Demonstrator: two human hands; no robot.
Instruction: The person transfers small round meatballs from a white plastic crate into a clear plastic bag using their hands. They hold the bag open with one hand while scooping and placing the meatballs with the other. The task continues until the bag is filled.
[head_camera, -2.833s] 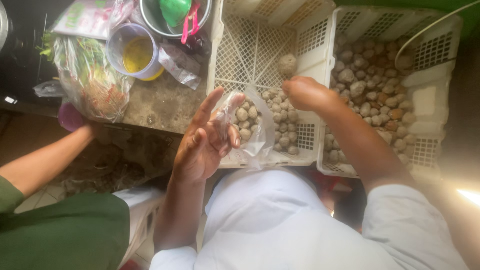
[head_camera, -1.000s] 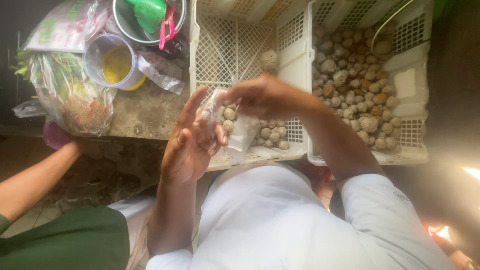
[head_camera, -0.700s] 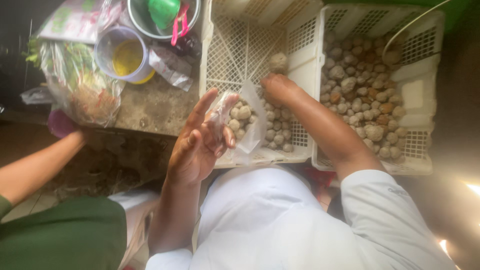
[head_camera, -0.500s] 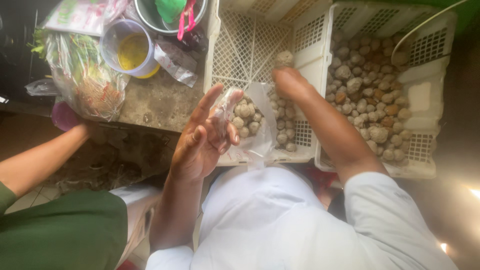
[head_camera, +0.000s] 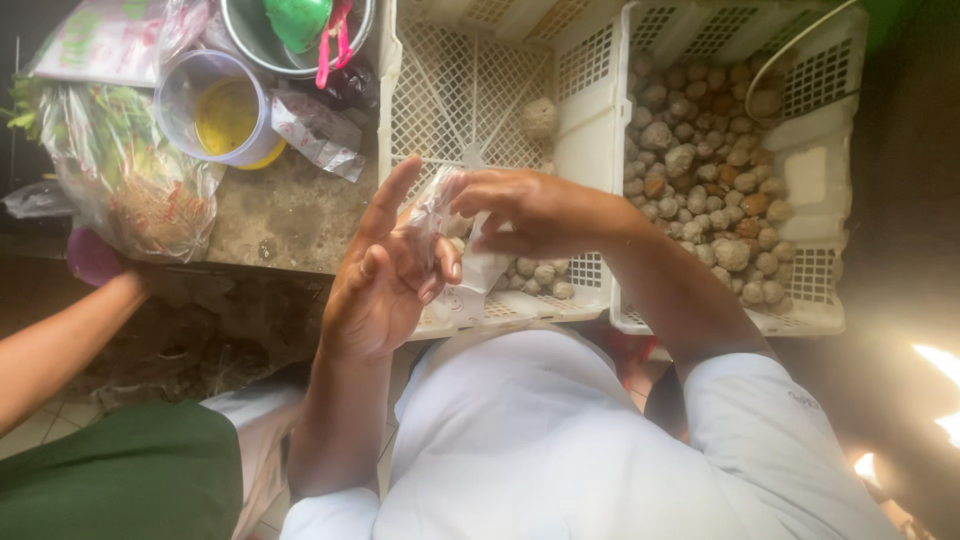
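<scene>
Clear plastic bag (head_camera: 455, 235) pinched by left hand (head_camera: 385, 275), right hand (head_camera: 535, 210) back from crate (head_camera: 500, 110), seemingly gripping bag.

There is a single view, from a camera worn on the person's head. It looks almost straight down over the chest and white shirt (head_camera: 560, 450), so the body fills the bottom of the frame and the scene runs away toward the top. It sits close: the hands, left hand (head_camera: 385, 275) and right hand (head_camera: 540, 210), fill the centre. Beyond them lie two white crates (head_camera: 590, 110) and, upper left, the tabletop (head_camera: 290, 210). Another person's arm (head_camera: 60, 340) enters from the left edge. No second view shares the scene.
</scene>
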